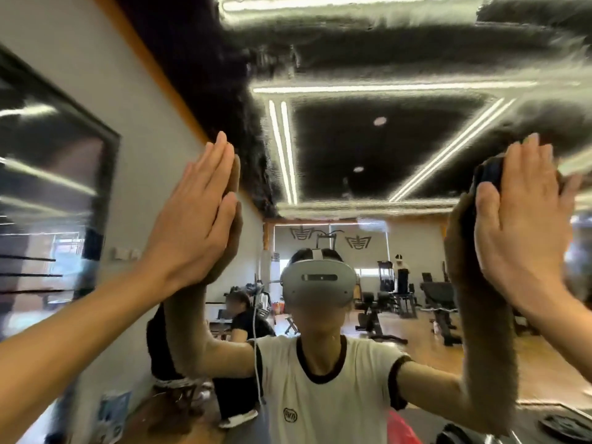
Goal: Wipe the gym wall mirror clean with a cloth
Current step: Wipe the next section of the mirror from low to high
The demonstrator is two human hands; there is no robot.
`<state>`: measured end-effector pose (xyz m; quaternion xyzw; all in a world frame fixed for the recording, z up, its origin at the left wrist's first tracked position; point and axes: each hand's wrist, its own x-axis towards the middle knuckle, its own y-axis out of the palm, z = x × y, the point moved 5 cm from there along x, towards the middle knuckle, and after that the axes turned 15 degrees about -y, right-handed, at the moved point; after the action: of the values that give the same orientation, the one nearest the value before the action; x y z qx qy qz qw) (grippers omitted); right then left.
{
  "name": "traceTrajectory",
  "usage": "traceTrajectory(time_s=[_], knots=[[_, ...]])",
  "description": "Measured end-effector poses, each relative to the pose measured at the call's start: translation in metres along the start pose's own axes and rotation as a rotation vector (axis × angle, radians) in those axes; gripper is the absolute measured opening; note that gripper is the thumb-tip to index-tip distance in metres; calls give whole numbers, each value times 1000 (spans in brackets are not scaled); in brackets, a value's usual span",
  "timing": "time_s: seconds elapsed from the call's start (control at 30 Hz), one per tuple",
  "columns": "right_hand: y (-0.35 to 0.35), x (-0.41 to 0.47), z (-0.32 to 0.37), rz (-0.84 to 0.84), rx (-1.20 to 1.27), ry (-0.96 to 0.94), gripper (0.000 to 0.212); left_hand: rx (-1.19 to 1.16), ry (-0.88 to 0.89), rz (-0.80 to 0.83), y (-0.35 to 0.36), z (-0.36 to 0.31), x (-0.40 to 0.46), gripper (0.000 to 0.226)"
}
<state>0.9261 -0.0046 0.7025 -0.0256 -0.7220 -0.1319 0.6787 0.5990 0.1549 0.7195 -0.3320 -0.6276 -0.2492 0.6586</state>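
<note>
Dark cloth sits under our flat right hand, left hand spread bare on the mirror (smeared overhead); we should press evenly in overlapping strokes.

At 9 o'clock, a dark-framed glass panel set in a white wall, with pale wall switches just beside its lower corner. Toward 11, an orange trim band along the wall's top edge. At 12, bright paired light strips on black ceiling. Near centre, low, a person in black bent forward. At 3 to 4, black weight benches on wooden floor, a standing figure behind. At 5, something red, too blurred to identify.
</note>
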Motion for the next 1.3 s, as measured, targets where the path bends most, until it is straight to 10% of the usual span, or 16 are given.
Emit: traceTrajectory(time_s=[0.3,0.4,0.6,0.9,1.1,1.3], knots=[[54,-9,276,122,98,-453,59,82,-67,-18,-31,73,-22,67],[52,-7,259,151,111,-534,57,155,6,7,-34,86,-22,67],[14,-25,117,104,-80,56,63,91,31,-49,-33,84,-25,64],[70,20,335,124,4,-450,61,90,24,-42,-34,85,-24,64],[26,9,187,109,-54,-12,59,97,38,-53,-33,82,-25,65],[60,58,292,150,-42,-118,59,48,43,-47,-36,80,-24,64]])
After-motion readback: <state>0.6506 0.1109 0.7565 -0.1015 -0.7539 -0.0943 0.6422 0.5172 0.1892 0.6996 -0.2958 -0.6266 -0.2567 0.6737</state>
